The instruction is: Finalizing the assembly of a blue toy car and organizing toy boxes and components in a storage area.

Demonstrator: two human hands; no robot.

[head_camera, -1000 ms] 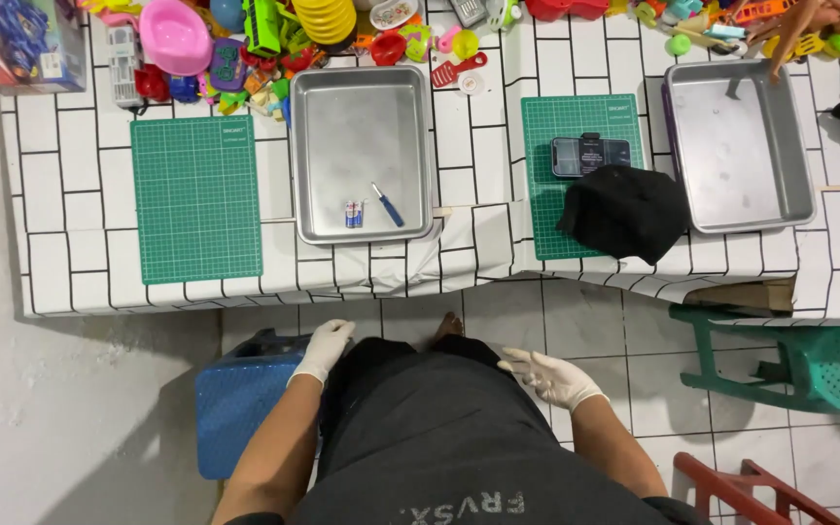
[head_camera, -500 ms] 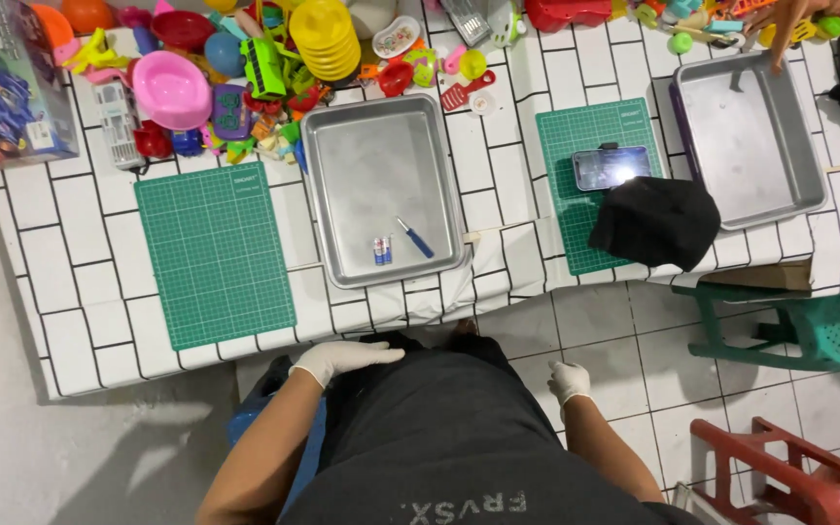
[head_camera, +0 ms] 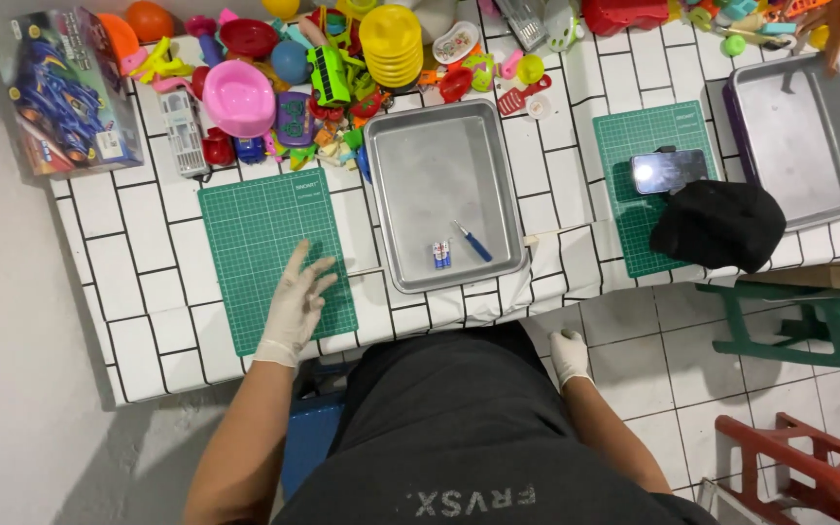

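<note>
A person's left hand (head_camera: 296, 301), in a white glove, lies flat with fingers spread wide on a green gridded cutting mat (head_camera: 274, 258), holding nothing. The mat rests on a table covered in a white cloth with black grid lines (head_camera: 138, 292). The gloved right hand (head_camera: 569, 356) hangs below the table edge beside the dark shirt, loosely curled and empty as far as the view shows, touching nothing on the table. Just right of the mat sits a rectangular silver metal tray (head_camera: 444, 190); inside it, near its front edge, lie a small blue-handled tool (head_camera: 472, 241) and a small pack of batteries (head_camera: 440, 255). A heap of brightly coloured plastic toys (head_camera: 323, 68) crowds the far side. Farther right, a second green mat (head_camera: 648, 185) carries a dark phone (head_camera: 669, 171) and a black cap (head_camera: 718, 226).
</note>
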